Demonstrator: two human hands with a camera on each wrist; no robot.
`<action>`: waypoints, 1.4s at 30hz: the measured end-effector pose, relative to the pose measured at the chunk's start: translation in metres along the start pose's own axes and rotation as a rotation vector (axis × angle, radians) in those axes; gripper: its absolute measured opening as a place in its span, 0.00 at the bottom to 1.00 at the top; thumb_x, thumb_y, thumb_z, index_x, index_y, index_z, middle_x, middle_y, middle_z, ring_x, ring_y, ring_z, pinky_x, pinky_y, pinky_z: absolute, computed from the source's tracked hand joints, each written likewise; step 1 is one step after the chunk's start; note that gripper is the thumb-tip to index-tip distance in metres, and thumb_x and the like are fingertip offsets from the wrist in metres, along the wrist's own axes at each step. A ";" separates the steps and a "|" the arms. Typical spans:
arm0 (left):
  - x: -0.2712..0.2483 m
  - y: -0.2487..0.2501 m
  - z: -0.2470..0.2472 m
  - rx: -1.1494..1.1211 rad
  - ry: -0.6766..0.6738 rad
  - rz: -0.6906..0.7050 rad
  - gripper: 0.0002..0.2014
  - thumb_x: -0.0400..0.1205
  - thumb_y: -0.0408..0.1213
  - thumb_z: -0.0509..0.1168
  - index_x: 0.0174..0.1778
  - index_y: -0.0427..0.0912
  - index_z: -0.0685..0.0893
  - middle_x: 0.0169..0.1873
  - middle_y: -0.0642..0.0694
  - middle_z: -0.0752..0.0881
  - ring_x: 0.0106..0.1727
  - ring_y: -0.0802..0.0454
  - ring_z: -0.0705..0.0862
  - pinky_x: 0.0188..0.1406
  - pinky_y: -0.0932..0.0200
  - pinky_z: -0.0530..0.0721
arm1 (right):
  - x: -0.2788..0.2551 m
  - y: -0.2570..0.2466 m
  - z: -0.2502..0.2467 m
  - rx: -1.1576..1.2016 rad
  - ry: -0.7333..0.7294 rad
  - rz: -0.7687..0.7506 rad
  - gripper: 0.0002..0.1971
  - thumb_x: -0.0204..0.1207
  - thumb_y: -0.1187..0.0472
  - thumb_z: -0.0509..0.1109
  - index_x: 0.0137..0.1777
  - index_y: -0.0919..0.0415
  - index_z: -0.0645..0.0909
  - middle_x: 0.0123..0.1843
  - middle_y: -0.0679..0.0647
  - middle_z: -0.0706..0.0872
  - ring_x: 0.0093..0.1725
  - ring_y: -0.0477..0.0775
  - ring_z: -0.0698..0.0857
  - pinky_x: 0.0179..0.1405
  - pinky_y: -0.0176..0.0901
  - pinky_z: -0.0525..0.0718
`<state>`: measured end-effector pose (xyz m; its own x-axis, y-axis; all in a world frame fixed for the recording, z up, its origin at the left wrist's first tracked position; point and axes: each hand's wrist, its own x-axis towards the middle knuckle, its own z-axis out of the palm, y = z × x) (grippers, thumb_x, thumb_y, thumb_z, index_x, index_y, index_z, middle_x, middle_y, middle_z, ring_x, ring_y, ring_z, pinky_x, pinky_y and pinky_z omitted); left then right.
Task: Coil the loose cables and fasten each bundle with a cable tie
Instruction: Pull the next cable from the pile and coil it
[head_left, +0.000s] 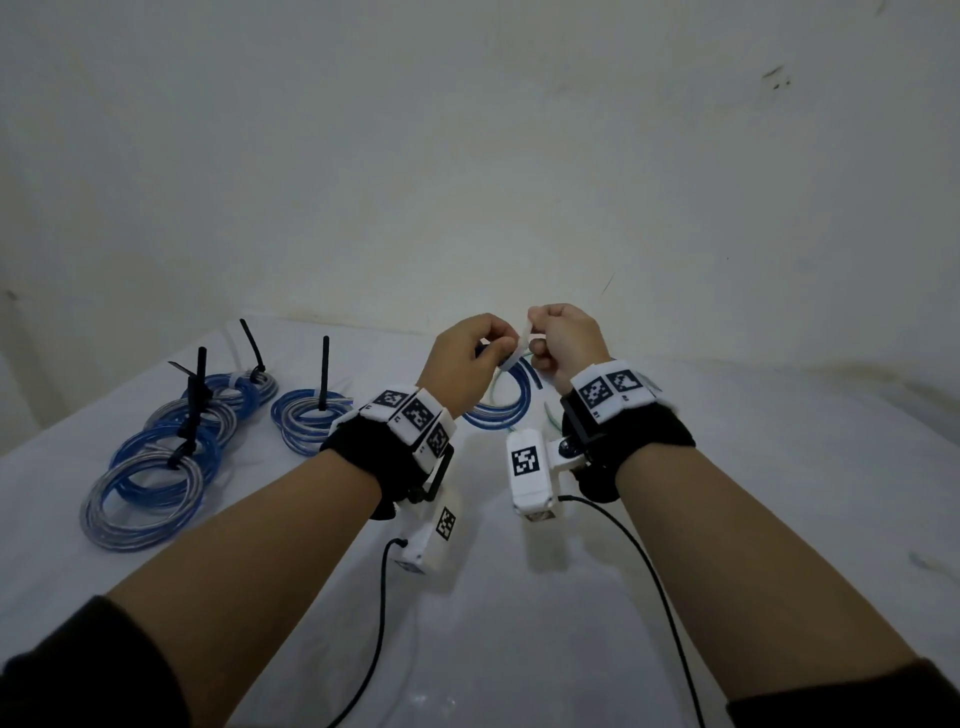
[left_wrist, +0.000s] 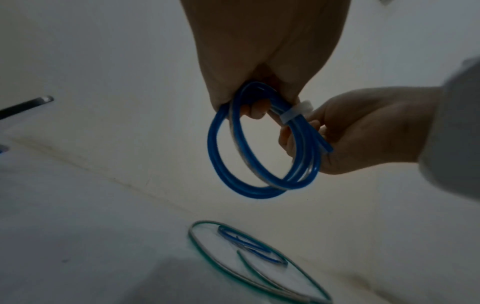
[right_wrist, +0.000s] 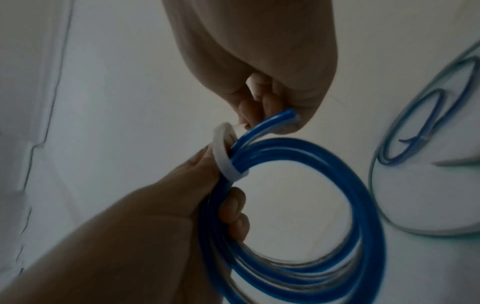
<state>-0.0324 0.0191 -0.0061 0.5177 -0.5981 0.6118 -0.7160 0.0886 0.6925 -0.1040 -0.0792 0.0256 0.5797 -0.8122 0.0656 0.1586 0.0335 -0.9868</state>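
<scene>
Both hands are raised over the white table (head_left: 519, 597), meeting at a coil of blue cable (head_left: 498, 420). My left hand (head_left: 496, 345) grips the top of the coil (left_wrist: 211, 144), with fingers curled through the loop. A white cable tie (head_left: 522, 345) is wrapped round the strands (left_wrist: 296, 112) beside those fingers. My right hand (head_left: 535, 338) pinches the tie's strap, which stands up between its fingers. In the right wrist view the tie (right_wrist: 223, 156) rings the bundle (right_wrist: 363, 205) loosely, and one cut blue end (right_wrist: 285, 115) pokes out by the right fingertips.
Several coiled blue and clear cables (head_left: 156, 467) lie at the left of the table, each bound with a black tie (head_left: 324, 374) whose tail sticks up. A loose green-tinted cable (left_wrist: 191, 234) with a small blue loop lies under the hands. A plain wall stands close behind.
</scene>
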 end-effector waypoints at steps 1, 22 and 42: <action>0.001 0.000 0.001 0.000 0.016 -0.025 0.05 0.82 0.32 0.62 0.42 0.42 0.81 0.33 0.57 0.79 0.29 0.68 0.75 0.30 0.78 0.70 | 0.000 0.001 0.000 -0.028 -0.021 -0.024 0.09 0.82 0.65 0.62 0.38 0.61 0.74 0.36 0.56 0.79 0.23 0.48 0.69 0.16 0.34 0.65; 0.002 0.001 0.001 -0.018 0.046 -0.049 0.05 0.83 0.34 0.61 0.42 0.42 0.78 0.33 0.56 0.79 0.35 0.63 0.76 0.33 0.78 0.71 | -0.002 0.006 -0.002 -0.121 -0.139 -0.031 0.10 0.78 0.62 0.69 0.37 0.66 0.81 0.35 0.62 0.83 0.35 0.59 0.81 0.39 0.48 0.78; -0.001 0.002 -0.021 -0.170 -0.132 -0.157 0.04 0.84 0.31 0.59 0.52 0.38 0.77 0.40 0.54 0.80 0.41 0.67 0.77 0.39 0.82 0.73 | -0.002 0.004 0.026 -0.251 0.028 -0.101 0.10 0.73 0.63 0.73 0.31 0.60 0.79 0.31 0.58 0.84 0.38 0.59 0.83 0.55 0.63 0.85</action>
<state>-0.0247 0.0371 0.0028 0.5422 -0.7130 0.4445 -0.5369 0.1129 0.8360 -0.0838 -0.0619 0.0251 0.5482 -0.8200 0.1644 0.0094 -0.1906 -0.9816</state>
